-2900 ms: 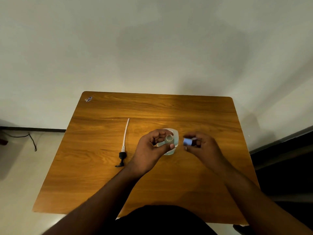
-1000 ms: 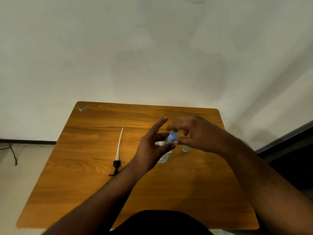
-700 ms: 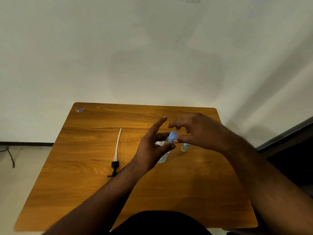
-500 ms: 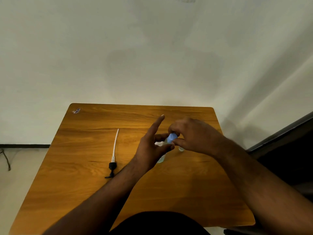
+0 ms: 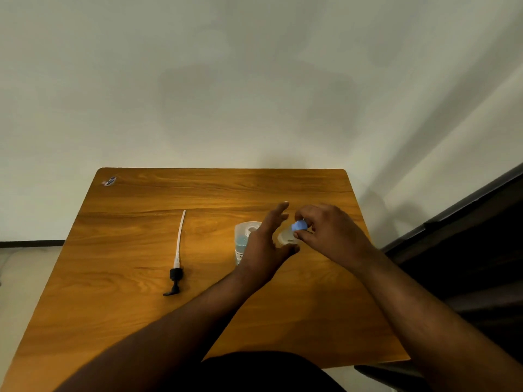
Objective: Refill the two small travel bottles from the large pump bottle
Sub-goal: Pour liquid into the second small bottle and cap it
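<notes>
While the pump (image 5: pixel 177 251) lies toward the table's (image 5: pixel 119 292) left edge, our left hand (image 5: pixel 264 244) now steadies the small travel bottle (image 5: pixel 286 236) beside the open large bottle (image 5: pixel 245 240); our right hand (image 5: pixel 329 233) pinches its blue cap (image 5: pixel 299 226), back on, so capping nears done.

Your path left stays open past the large bottle (image 5: pixel 244 239) until the pump (image 5: pixel 177 257); table (image 5: pixel 283 321) front lies bare.
</notes>
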`<state>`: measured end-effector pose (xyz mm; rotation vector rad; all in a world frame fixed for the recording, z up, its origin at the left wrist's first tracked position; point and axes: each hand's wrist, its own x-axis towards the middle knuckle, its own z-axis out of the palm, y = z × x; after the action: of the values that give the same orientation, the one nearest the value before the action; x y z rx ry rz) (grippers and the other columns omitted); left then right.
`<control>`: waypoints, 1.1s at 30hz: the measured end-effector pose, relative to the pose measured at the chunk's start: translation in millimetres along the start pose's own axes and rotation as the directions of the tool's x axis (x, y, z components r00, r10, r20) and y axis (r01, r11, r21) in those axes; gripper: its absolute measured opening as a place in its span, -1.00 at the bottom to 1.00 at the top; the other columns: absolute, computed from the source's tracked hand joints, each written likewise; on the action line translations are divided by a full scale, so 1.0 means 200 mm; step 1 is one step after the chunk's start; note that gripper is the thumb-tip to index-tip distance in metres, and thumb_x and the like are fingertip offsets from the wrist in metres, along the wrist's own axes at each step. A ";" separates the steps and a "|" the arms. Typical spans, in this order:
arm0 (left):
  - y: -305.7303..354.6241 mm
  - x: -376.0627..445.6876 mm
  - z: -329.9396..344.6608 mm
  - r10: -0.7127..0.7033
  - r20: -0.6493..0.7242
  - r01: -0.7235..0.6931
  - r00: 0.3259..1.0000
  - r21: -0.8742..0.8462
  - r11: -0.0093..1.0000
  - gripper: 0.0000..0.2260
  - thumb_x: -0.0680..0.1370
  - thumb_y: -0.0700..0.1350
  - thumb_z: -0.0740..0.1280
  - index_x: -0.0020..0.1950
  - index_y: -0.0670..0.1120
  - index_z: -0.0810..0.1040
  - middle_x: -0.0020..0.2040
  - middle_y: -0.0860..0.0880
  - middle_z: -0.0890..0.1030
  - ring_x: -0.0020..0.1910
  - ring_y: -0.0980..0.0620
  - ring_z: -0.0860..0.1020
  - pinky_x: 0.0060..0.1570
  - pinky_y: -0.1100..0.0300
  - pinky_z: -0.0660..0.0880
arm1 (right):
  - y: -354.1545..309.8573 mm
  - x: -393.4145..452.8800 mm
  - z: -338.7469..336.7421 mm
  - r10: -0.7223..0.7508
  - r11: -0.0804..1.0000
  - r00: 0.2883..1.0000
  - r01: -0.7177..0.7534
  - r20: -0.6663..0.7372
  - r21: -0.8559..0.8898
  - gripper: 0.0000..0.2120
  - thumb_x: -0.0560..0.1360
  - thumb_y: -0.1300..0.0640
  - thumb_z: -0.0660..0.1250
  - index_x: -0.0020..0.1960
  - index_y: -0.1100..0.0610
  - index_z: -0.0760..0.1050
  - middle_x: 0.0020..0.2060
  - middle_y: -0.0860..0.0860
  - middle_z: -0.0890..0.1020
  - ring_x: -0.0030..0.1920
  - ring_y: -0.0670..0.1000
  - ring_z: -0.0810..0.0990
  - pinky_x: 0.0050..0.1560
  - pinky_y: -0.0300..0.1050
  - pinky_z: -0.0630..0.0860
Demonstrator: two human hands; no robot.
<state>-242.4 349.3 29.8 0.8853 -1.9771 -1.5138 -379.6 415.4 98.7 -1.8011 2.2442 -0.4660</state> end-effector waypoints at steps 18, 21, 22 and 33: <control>-0.30 0.03 0.19 -0.323 0.182 0.265 0.929 0.283 0.922 -0.31 0.46 -0.20 0.47 0.52 0.01 0.25 0.44 -0.08 0.42 0.43 -0.03 0.37 0.31 0.09 0.42 | 0.46 0.00 0.54 0.223 0.963 0.966 -0.197 0.132 -0.187 -0.83 0.53 0.18 0.24 0.06 0.08 0.56 -0.03 0.03 0.59 -0.01 0.04 0.54 -0.16 -0.13 0.44; -0.30 0.05 0.20 -0.340 0.176 0.276 0.924 0.311 0.910 -0.31 0.46 -0.19 0.47 0.52 0.00 0.24 0.44 -0.08 0.42 0.43 -0.04 0.37 0.32 0.07 0.43 | 0.49 0.01 0.56 0.236 0.962 0.960 -0.209 0.150 -0.173 -0.84 0.54 0.17 0.22 0.04 0.09 0.55 -0.04 0.04 0.60 -0.02 0.05 0.53 -0.20 -0.15 0.37; -0.31 0.06 0.20 -0.341 0.177 0.274 0.923 0.319 0.907 -0.31 0.46 -0.19 0.47 0.52 0.00 0.24 0.44 -0.08 0.42 0.43 -0.04 0.37 0.32 0.08 0.42 | 0.49 0.01 0.57 0.236 0.963 0.960 -0.211 0.152 -0.167 -0.84 0.54 0.17 0.22 0.05 0.08 0.54 -0.04 0.04 0.60 -0.02 0.04 0.53 -0.20 -0.15 0.38; -0.40 -0.05 0.07 -0.357 0.171 0.291 0.918 0.321 0.901 -0.40 0.47 -0.15 0.47 0.46 -0.01 0.34 0.42 -0.04 0.44 0.38 -0.01 0.41 0.29 0.09 0.44 | 0.44 -0.08 0.51 0.195 0.974 0.977 -0.182 0.088 -0.135 -0.77 0.50 0.08 0.32 0.15 0.05 0.52 0.00 -0.01 0.60 0.00 0.01 0.53 -0.10 -0.08 0.54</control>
<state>-230.4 353.3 -50.4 1.2710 -2.3528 -1.5851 -417.6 437.6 -30.3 -1.6058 2.3914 -0.1965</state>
